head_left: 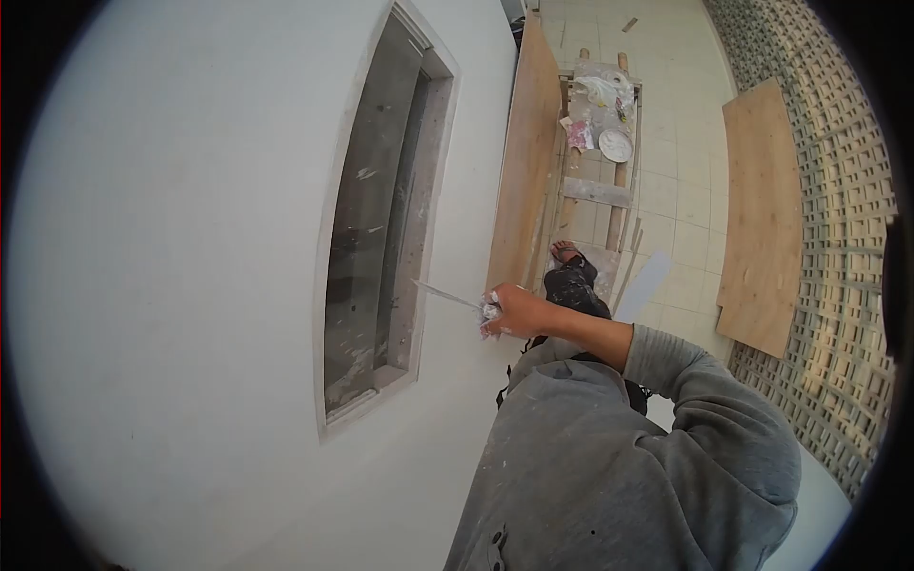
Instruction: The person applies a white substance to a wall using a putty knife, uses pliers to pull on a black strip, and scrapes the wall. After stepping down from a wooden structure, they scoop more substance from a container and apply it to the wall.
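My right hand (514,312) reaches across my body toward the white wall, its fingers closed and smeared with white paste. From them sticks out a putty knife (447,296), seen nearly edge-on, with its tip overlapping the side frame of the window opening (409,266). The handle is hidden in the fist. Beyond my forearm a long white flat blade or strip (645,285) shows, its lower end hidden behind the arm. My left hand is out of sight.
A bare foot (565,251) rests on a wooden scaffold plank (595,193). Farther along it stand a bowl of white paste (615,145), a pink packet (578,133) and crumpled plastic (602,90). Plywood sheets (528,143) lean at both sides, beside a perforated block wall (838,190).
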Available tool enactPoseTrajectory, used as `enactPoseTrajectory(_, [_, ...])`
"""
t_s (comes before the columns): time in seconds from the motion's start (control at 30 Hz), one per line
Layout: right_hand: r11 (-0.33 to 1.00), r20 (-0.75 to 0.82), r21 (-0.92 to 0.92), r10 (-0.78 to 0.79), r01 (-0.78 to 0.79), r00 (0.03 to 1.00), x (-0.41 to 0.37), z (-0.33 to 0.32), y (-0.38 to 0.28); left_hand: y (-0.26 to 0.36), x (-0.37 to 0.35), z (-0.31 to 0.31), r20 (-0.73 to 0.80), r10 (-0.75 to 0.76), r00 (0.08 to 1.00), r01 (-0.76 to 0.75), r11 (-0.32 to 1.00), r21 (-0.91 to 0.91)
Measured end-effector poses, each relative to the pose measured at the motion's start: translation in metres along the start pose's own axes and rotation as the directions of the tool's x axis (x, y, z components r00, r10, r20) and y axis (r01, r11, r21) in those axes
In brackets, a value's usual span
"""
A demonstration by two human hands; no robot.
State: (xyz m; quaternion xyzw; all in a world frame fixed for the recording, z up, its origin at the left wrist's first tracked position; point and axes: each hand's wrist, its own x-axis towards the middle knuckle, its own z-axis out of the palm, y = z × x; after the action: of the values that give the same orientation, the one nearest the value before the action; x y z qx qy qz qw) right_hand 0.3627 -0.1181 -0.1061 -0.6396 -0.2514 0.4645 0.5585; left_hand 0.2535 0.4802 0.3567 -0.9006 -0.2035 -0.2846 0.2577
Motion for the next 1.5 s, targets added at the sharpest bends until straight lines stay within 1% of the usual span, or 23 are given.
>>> enactPoseTrajectory(0.03, [0.998,-0.008,-0.049,0.035,-0.035,0.999,-0.002,0.002,0.019,0.02,-0.011,0.027,0.032,0.011,0.999,-0.009,0.998,-0.063])
enactPoseTrajectory(0.1, [0.986,0.011,0.032,0.161,-0.161,0.987,-0.015,0.001,0.032,0.034,-0.034,0.043,0.074,0.013,0.997,-0.003,0.992,-0.126])
enactPoseTrajectory(0.13, [0.984,0.005,0.052,0.173,-0.173,0.985,-0.019,0.002,0.039,0.034,-0.045,0.042,0.087,0.006,0.996,0.006,0.99,-0.142])
enactPoseTrajectory(0.3, [0.945,-0.066,-0.159,0.28,-0.287,0.958,-0.024,0.003,0.094,0.06,-0.113,0.026,0.153,-0.06,0.986,0.094,0.971,-0.22])
enactPoseTrajectory(0.33, [0.941,-0.075,-0.153,0.294,-0.302,0.953,-0.025,0.006,0.109,0.075,-0.128,0.024,0.166,-0.079,0.983,0.118,0.964,-0.238])
enactPoseTrajectory(0.4, [0.849,-0.319,-0.441,0.156,-0.292,0.935,-0.032,0.015,0.132,0.107,-0.158,0.02,0.195,-0.119,0.974,0.171,0.947,-0.274])
enactPoseTrajectory(0.53, [0.834,-0.292,-0.373,0.311,-0.407,0.905,-0.049,0.0,0.157,0.17,-0.232,0.004,0.272,-0.221,0.937,0.303,0.901,-0.311])
enactPoseTrajectory(0.6, [0.822,-0.307,-0.287,0.408,-0.493,0.86,-0.06,-0.013,0.159,0.202,-0.266,-0.01,0.313,-0.274,0.909,0.371,0.874,-0.313])
enactPoseTrajectory(0.7, [0.812,-0.361,-0.282,0.404,-0.512,0.841,-0.075,-0.029,0.16,0.262,-0.301,-0.017,0.356,-0.352,0.866,0.466,0.825,-0.32])
enactPoseTrajectory(0.73, [0.805,-0.361,-0.289,0.41,-0.518,0.838,-0.078,-0.037,0.155,0.281,-0.307,-0.043,0.369,-0.379,0.849,0.499,0.805,-0.32])
enactPoseTrajectory(0.77, [0.824,-0.32,-0.049,0.522,-0.564,0.791,-0.081,-0.045,0.149,0.316,-0.321,-0.019,0.221,-0.18,0.959,0.246,0.914,-0.322])
enactPoseTrajectory(0.8, [0.784,-0.249,0.2,0.621,-0.588,0.743,-0.083,-0.049,0.145,0.364,-0.339,0.001,0.396,-0.242,0.886,0.391,0.849,-0.355])
enactPoseTrajectory(0.83, [0.782,-0.252,0.198,0.623,-0.591,0.74,-0.082,-0.051,0.147,0.393,-0.367,0.023,0.506,-0.198,0.84,0.472,0.726,-0.499])
enactPoseTrajectory(0.87, [0.789,-0.264,0.2,0.615,-0.581,0.743,-0.08,-0.053,0.151,0.42,-0.388,0.036,0.63,-0.149,0.762,0.559,0.641,-0.526])
enactPoseTrajectory(0.93, [0.795,-0.271,0.199,0.606,-0.573,0.748,-0.076,-0.056,0.154,0.471,-0.42,0.045,0.69,-0.035,0.723,0.62,0.473,-0.626])
enactPoseTrajectory(0.97, [0.805,-0.264,0.149,0.592,-0.575,0.761,-0.072,-0.059,0.153,0.488,-0.435,0.047,0.72,-0.019,0.694,0.667,0.394,-0.632])
enactPoseTrajectory(1.0, [0.813,-0.254,0.101,0.578,-0.573,0.775,-0.068,-0.06,0.152,0.503,-0.439,0.044,0.724,0.011,0.689,0.668,0.379,-0.641])
enactPoseTrajectory(1.03, [0.818,-0.257,0.095,0.571,-0.567,0.78,-0.064,-0.061,0.152,0.513,-0.442,0.042,0.719,0.005,0.695,0.665,0.377,-0.645])
enactPoseTrajectory(1.1, [0.839,-0.264,0.116,0.542,-0.532,0.797,-0.057,-0.061,0.148,0.525,-0.446,0.041,0.808,0.008,0.59,0.782,0.245,-0.573])
enactPoseTrajectory(1.33, [0.876,-0.191,-0.042,0.466,-0.481,0.864,-0.029,-0.071,0.137,0.509,-0.42,0.048,0.772,-0.19,0.607,0.781,0.326,-0.533])
enactPoseTrajectory(1.37, [0.883,-0.186,-0.093,0.439,-0.461,0.879,-0.026,-0.074,0.138,0.508,-0.417,0.05,0.765,-0.2,0.613,0.778,0.324,-0.539])
enactPoseTrajectory(1.43, [0.872,-0.18,-0.119,0.451,-0.475,0.874,-0.02,-0.085,0.121,0.505,-0.413,0.052,0.767,-0.316,0.558,0.828,0.266,-0.493])
enactPoseTrajectory(1.5, [0.881,-0.125,-0.075,0.456,-0.467,0.881,-0.014,-0.096,0.112,0.508,-0.409,0.053,0.76,-0.341,0.553,0.833,0.242,-0.498])
